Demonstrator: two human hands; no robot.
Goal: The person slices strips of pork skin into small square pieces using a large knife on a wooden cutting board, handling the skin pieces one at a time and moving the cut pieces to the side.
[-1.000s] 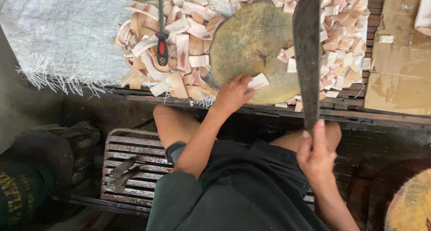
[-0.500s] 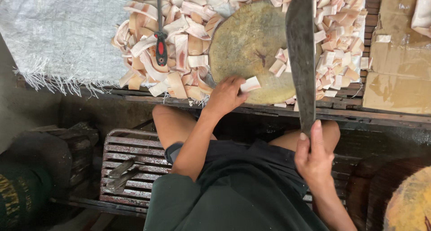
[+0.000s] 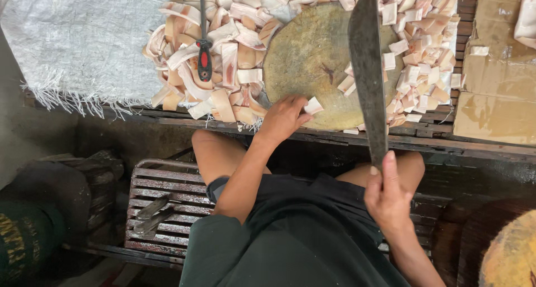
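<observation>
Head view looks down on a white sack (image 3: 84,41) spread over a slatted bench (image 3: 446,145), with a round chopping block (image 3: 312,58) on it. Heaps of pale strips (image 3: 223,58) lie left of the block, small cut cubes (image 3: 419,58) to its right (some spill onto the block). A cleaver (image 3: 368,69) stands blade-up over the block, its handle clamped in the right hand (image 3: 388,195). The left hand (image 3: 285,117) rests at the block's near edge, fingers pinched together on one pale piece (image 3: 312,105). A red-handled tool (image 3: 204,58) lies on the strips.
</observation>
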